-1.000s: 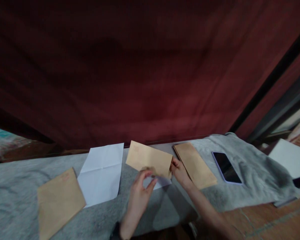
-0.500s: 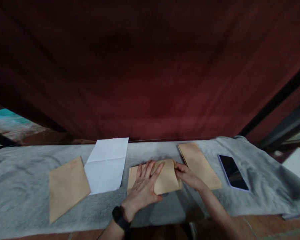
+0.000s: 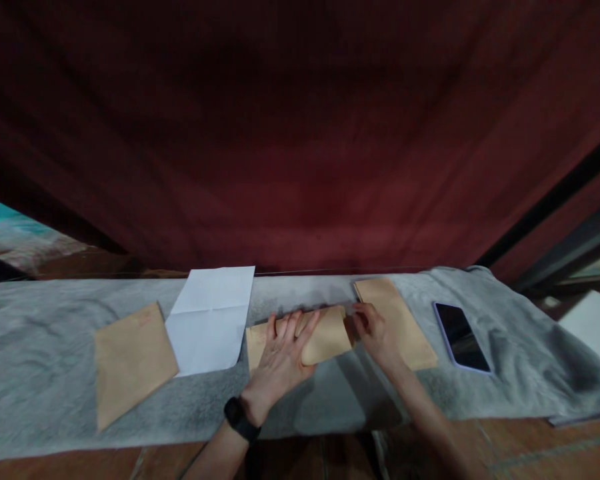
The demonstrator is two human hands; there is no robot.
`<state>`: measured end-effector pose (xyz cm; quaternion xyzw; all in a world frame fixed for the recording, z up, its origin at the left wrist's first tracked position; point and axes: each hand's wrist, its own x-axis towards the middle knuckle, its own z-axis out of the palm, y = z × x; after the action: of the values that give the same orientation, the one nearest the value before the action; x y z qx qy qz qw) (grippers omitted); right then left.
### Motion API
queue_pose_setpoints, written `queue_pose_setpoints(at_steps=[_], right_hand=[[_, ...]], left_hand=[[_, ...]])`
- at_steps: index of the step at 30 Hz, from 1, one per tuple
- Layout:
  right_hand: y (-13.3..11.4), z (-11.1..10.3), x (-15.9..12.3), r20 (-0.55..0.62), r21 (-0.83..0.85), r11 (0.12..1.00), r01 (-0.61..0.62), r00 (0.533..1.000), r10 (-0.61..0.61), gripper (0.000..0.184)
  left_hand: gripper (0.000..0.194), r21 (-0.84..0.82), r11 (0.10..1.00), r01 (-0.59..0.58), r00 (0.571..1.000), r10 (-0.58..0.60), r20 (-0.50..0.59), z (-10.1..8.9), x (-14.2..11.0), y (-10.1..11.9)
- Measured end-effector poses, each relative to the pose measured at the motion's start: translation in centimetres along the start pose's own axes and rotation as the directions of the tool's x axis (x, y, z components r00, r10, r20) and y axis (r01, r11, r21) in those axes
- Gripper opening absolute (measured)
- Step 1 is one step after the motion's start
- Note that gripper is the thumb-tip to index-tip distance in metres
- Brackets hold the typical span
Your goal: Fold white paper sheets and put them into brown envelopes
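A brown paper envelope (image 3: 329, 333) lies in front of me in the head view, its right part bulging upward. My left hand (image 3: 283, 357), a black watch on its wrist, rests on the envelope with fingers spread, pressing its left part. Just off the envelope's right end is my right hand (image 3: 375, 333), its fingers loosely bent and apart, with nothing visible in them. Beneath and beside the right hand lies a stack of brown envelopes (image 3: 405, 327).
A creased white sheet (image 3: 210, 327) and another brown envelope (image 3: 133, 363) lie to the left. On the right is a phone (image 3: 463, 337) with a purple edge. A grey cloth (image 3: 45, 367) covers the surface, and a dark red panel (image 3: 300, 167) rises behind it.
My right hand has come out from the envelope's right end and moved slightly away from it. The left hand stays spread on the envelope. The view has shifted slightly.
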<state>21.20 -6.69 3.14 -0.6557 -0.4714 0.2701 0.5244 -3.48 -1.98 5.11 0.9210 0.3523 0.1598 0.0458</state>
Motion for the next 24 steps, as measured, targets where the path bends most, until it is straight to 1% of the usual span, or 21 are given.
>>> queue_pose_setpoints(at_steps=[1, 2, 3, 4, 5, 6, 7, 8, 10, 11, 12, 13, 14, 15, 17, 18, 19, 21, 24], right_hand=[[-0.5, -0.1, -0.1, 0.006, 0.045, 0.999, -0.017, 1.000, 0.016, 0.038], [-1.1, 0.0, -0.4, 0.063, 0.111, 0.992, -0.056, 0.997, 0.050, 0.043], [-1.6, 0.1, -0.7, 0.150, 0.170, 0.979, -0.113, 0.985, 0.088, 0.049], [-2.1, 0.3, -1.0, 0.258, 0.212, 0.961, -0.180, 0.958, 0.122, 0.053], [-2.5, 0.6, -1.3, 0.361, 0.226, 0.944, -0.239, 0.921, 0.147, 0.056], [-2.8, 0.9, -1.5, 0.431, 0.221, 0.936, -0.275, 0.888, 0.159, 0.057], [-2.9, 1.2, -1.6, 0.457, 0.209, 0.937, -0.280, 0.875, 0.159, 0.058], [-2.9, 1.4, -1.5, 0.435, 0.195, 0.947, -0.254, 0.888, 0.149, 0.059], [-2.4, 1.8, -0.8, 0.299, 0.164, 0.972, -0.168, 0.947, 0.114, 0.058], [-2.0, 2.0, -0.4, 0.223, 0.138, 0.982, -0.126, 0.970, 0.093, 0.052], [-1.6, 2.3, 0.0, 0.171, 0.101, 0.991, -0.082, 0.983, 0.064, 0.044], [-1.2, 2.7, 0.3, 0.152, 0.056, 0.998, -0.035, 0.988, 0.026, 0.036], [-0.9, 3.3, 0.5, 0.169, 0.004, 1.000, 0.019, 0.986, -0.019, 0.030], [-0.5, 3.9, 0.6, 0.208, -0.054, 0.995, 0.083, 0.976, -0.070, 0.029], [-0.2, 5.5, 0.5, 0.312, -0.200, 0.954, 0.222, 0.938, -0.153, 0.038], [-0.1, 6.2, 0.4, 0.352, -0.278, 0.922, 0.268, 0.922, -0.162, 0.043], [-0.1, 6.8, 0.3, 0.375, -0.361, 0.884, 0.298, 0.914, -0.154, 0.048], [-0.3, 7.6, 0.1, 0.393, -0.506, 0.801, 0.320, 0.912, -0.116, 0.055], [-0.7, 7.6, 0.1, 0.426, -0.610, 0.715, 0.342, 0.902, -0.068, 0.055]], left_hand=[[0.102, 0.000, 1.000, 0.007, 1.000, -0.007, -0.004, 0.1, -0.1, -0.2], [0.103, -0.001, 1.000, 0.009, 1.000, -0.009, -0.005, 0.2, -0.1, -0.3], [0.103, -0.001, 1.000, 0.004, 1.000, -0.004, -0.004, 0.4, -0.2, -0.3], [0.102, 0.000, 1.000, -0.005, 1.000, 0.005, 0.001, 0.4, -0.3, -0.3], [0.100, 0.002, 1.000, -0.018, 1.000, 0.018, 0.008, 0.4, -0.4, -0.2], [0.099, 0.004, 1.000, -0.029, 0.999, 0.029, 0.016, 0.3, -0.4, -0.3], [0.097, 0.006, 0.999, -0.035, 0.999, 0.035, 0.021, 0.1, -0.5, -0.5], [0.097, 0.011, 0.999, -0.030, 0.999, 0.030, 0.024, -0.3, -0.5, -0.9], [0.099, 0.036, 0.999, 0.025, 1.000, -0.025, -0.003, -1.2, -0.7, -2.3], [0.100, 0.058, 0.996, 0.073, 0.997, -0.071, -0.030, -1.8, -0.7, -3.3], [0.101, 0.082, 0.988, 0.132, 0.990, -0.127, -0.065, -2.4, -0.8, -4.5], [0.102, 0.104, 0.976, 0.189, 0.979, -0.179, -0.096, -2.9, -1.0, -5.7], [0.104, 0.121, 0.962, 0.246, 0.966, -0.232, -0.114, -3.4, -1.2, -6.9], [0.105, 0.130, 0.946, 0.297, 0.952, -0.283, -0.112, -3.7, -1.4, -7.9], [0.107, 0.132, 0.921, 0.367, 0.930, -0.363, -0.051, -3.9, -1.8, -9.5], [0.106, 0.125, 0.915, 0.384, 0.922, -0.386, -0.005, -3.9, -2.0, -10.0], [0.106, 0.115, 0.915, 0.387, 0.918, -0.394, 0.044, -3.8, -2.2, -10.3], [0.106, 0.087, 0.923, 0.375, 0.915, -0.384, 0.124, -3.6, -2.7, -10.6], [0.109, 0.061, 0.919, 0.389, 0.898, -0.393, 0.197, -3.6, -3.3, -10.6]])
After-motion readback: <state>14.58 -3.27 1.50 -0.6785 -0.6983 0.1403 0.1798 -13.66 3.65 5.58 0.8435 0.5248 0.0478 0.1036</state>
